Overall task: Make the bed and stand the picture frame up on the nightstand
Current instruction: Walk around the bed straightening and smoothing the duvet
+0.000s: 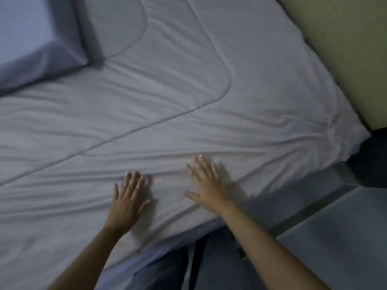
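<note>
Bed (272,84): fills most of the view, long axis running upper left to lower right. Comforter (167,97): pale grey, wrinkled, stitched curved seams, spread flat; no legible writing. Pillow (35,42): blue-grey, upper left corner. Left hand (127,197), right hand (206,183): palms flat on comforter near the near edge, fingers straight and spread.

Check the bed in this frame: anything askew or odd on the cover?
Nothing damaged or spilled. The white comforter is spread flat but creased, with folds fanning out from a bunched far corner. The left hand and right hand lie flat on it near the front edge. The pillow sits at upper left.
</note>
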Motion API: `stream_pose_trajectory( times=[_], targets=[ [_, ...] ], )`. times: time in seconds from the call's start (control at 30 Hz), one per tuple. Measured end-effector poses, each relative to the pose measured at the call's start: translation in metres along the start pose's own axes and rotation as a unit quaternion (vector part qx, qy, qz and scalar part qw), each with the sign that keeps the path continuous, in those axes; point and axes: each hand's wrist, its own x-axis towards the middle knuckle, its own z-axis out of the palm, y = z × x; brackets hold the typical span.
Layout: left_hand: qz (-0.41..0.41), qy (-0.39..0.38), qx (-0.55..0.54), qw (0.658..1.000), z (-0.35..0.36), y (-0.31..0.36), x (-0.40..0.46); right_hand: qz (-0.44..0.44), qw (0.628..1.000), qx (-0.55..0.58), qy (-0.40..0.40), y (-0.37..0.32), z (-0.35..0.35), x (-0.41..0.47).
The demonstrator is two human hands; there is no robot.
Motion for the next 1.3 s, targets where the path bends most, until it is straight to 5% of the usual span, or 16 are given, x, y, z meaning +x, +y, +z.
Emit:
stream_pose_trajectory(
  times=[0.17,0.3,0.6,0.8,1.0,1.3],
  targets=[
    [-0.117,-0.032,0.015,0.992,0.027,-0.115,-0.107,-0.109,0.990,-0.080,-0.037,-0.119,0.066,0.012],
    [-0.126,-0.084,0.025,0.988,0.054,-0.162,-0.160,-0.149,0.973,-0.147,-0.095,-0.160,0.098,0.021],
    [-0.161,-0.132,-0.030,0.978,0.070,-0.148,-0.189,-0.115,0.978,-0.121,-0.121,-0.189,0.107,0.000],
    [-0.180,-0.179,-0.034,0.967,0.059,-0.142,-0.192,-0.054,0.950,-0.166,-0.259,-0.196,0.091,0.002],
    [-0.132,-0.100,-0.037,0.985,0.025,-0.175,-0.220,-0.029,0.948,-0.172,-0.267,-0.251,0.033,0.013],
    [-0.210,-0.052,-0.079,0.973,-0.022,-0.339,-0.340,-0.002,0.963,-0.131,-0.234,-0.451,0.050,0.030]
  ],
)
